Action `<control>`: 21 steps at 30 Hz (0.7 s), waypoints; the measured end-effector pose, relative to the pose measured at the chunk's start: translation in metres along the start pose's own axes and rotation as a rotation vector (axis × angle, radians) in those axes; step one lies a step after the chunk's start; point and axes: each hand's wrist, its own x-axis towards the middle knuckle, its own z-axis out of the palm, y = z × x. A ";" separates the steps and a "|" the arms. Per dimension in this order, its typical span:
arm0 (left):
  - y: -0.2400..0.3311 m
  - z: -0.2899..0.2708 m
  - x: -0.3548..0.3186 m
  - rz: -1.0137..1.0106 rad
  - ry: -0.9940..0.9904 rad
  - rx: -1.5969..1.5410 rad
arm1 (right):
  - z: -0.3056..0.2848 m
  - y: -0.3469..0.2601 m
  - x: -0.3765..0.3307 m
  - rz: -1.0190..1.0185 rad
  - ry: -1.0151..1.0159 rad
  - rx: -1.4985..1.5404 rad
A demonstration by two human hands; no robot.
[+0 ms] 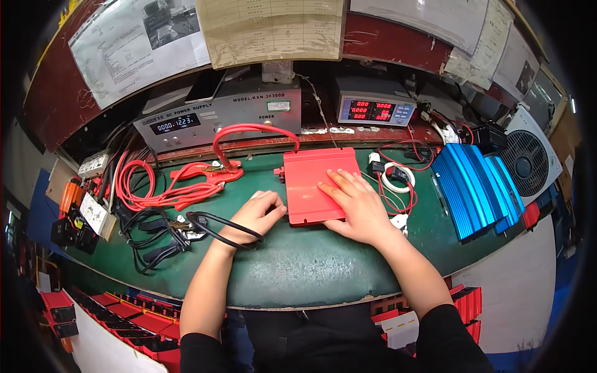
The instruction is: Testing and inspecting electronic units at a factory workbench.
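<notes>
A flat red metal case [314,180] lies on the green bench top. My right hand [354,202] rests on it with fingers spread across its upper face. Close to the case's left edge, my left hand [258,214] is closed with its fingers curled in; whatever they may hold is hidden. A loop of black cable [214,233] crosses my left wrist. From a red clamp [230,171] a thick red cable [255,127] arches over to the far left corner of the case. Small red terminals [279,174] stick out of the case's left side.
At the back stand a grey power supply [217,112] and a meter with red digits [376,110]. Coiled red leads [134,183] and black clamps [158,242] lie left. Blue finned cases [469,189], a fan [528,152] and a white cable coil [398,177] are right.
</notes>
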 end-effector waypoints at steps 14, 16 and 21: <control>0.004 -0.005 -0.002 -0.076 -0.092 -0.074 | -0.001 -0.001 0.000 -0.010 0.005 0.008; 0.000 -0.002 -0.002 -0.120 -0.103 -0.100 | -0.001 -0.001 0.001 -0.015 0.004 0.001; 0.006 -0.004 0.000 -0.148 -0.051 -0.098 | -0.002 0.000 -0.001 -0.010 0.007 0.008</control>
